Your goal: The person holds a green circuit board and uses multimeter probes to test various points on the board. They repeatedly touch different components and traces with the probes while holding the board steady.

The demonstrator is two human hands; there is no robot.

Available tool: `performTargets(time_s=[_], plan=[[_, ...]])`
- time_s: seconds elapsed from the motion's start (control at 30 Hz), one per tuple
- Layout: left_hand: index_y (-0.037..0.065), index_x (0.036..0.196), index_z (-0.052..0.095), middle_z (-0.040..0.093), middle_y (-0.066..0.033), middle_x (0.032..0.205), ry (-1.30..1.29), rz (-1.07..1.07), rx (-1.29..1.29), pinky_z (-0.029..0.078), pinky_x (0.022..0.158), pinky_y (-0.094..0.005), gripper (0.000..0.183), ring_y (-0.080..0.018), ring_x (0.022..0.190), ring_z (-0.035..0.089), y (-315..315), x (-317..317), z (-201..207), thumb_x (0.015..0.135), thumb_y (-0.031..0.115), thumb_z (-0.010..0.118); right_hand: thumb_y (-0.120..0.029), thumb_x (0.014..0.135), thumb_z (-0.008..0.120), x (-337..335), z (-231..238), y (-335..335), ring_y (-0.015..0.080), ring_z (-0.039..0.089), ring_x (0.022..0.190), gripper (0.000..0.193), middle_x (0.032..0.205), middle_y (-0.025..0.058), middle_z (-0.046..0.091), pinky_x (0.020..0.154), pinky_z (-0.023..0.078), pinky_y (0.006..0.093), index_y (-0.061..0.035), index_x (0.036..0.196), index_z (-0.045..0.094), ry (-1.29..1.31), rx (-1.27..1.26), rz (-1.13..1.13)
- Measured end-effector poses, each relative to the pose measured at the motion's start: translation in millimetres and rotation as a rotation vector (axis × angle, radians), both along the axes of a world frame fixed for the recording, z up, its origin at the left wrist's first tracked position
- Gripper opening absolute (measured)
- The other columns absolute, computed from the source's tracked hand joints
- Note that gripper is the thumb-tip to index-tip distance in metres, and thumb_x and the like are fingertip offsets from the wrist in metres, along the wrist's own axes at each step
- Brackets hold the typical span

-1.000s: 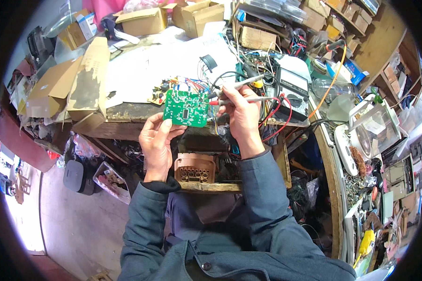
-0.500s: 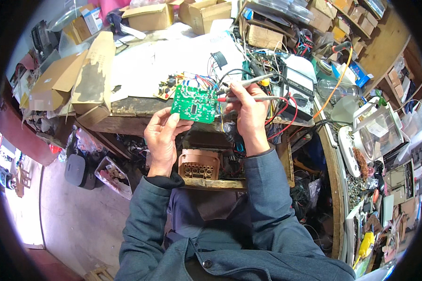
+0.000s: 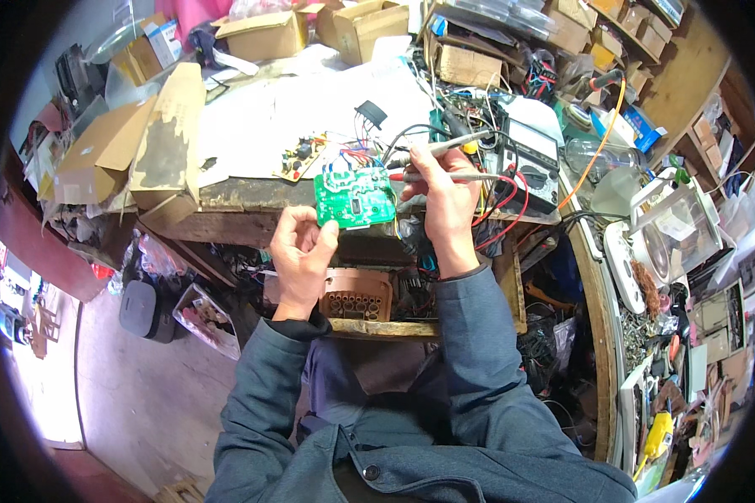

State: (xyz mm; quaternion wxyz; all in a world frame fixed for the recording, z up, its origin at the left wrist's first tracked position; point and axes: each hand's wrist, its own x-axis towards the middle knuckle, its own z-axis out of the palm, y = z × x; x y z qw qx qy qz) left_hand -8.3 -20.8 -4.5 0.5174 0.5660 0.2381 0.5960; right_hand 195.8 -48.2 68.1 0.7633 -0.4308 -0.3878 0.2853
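My left hand grips a green circuit board by its lower left corner, over the near edge of the bench. A small black chip sits right of the board's middle. Two test probes are held in my right hand. The red-tipped probe points at the board's upper right edge; whether it touches cannot be made out. The other, a grey probe, lies above it between thumb and fingers. Red and black leads run from the probes toward a multimeter on the right. Thin coloured wires lie behind the board.
A second small board with parts lies on white paper. A tall cardboard box stands at left. Below the bench edge, an open drawer holds a brown slotted part. Clutter and an orange cable fill the right side.
The board has shifted slightly right and nearer to me and tilted, with my left hand moving along. The black part on the wires behind it has moved left. My right hand stays nearly still.
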Motion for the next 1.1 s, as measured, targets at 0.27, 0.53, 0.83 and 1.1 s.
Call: performTargets(time_s=[0.27,0.53,0.83,1.1], plan=[[0.006,0.108,0.055,0.062,0.0031,0.097,0.068,-0.021,-0.002,0.045,0.069,-0.0187,0.024,-0.0008,0.079,0.054,-1.3,4.5,1.4,0.095,-0.002,0.073,-0.017,0.099,0.075,-1.8,-0.1,-4.9,0.0138,0.068,0.064,0.019,0.085,0.0073,0.072,0.051,0.053,0.0264,0.0006,0.102,0.072,-0.13,-0.021,0.122],[0.005,0.136,0.052,0.06,-0.0031,0.117,0.1,0.145,0.104,0.047,0.072,-0.0203,0.051,-0.0053,0.089,0.057,-5.3,10.0,4.1,0.091,-0.001,0.074,-0.019,0.097,0.079,-5.2,3.2,-6.2,0.0109,0.065,0.062,0.021,0.084,0.0068,0.074,0.053,0.052,0.0249,0.0018,0.102,0.076,-0.039,-0.074,0.233],[0.005,0.13,0.07,0.066,-0.0101,0.122,0.737,0.685,0.879,0.043,0.104,-0.0431,0.042,-0.0311,0.117,0.057,-15.5,0.9,50.8,0.09,0.016,0.079,-0.011,0.099,0.077,-9.2,-0.2,-11.8,0.0071,0.062,0.064,0.014,0.083,0.003,0.073,0.056,0.049,0.0225,-0.0018,0.108,0.076,-0.211,0.055,0.39],[0.003,0.117,0.071,0.07,-0.016,0.1,0.683,0.189,0.815,0.056,0.076,-0.045,0.025,-0.0379,0.087,0.069,4.8,-2.9,84.7,0.092,0.006,0.075,-0.011,0.097,0.078,-15.3,3.4,-14.2,0.0067,0.063,0.066,0.012,0.081,0.0027,0.073,0.057,0.05,0.0222,-0.0002,0.102,0.077,-0.309,-0.009,0.359]])
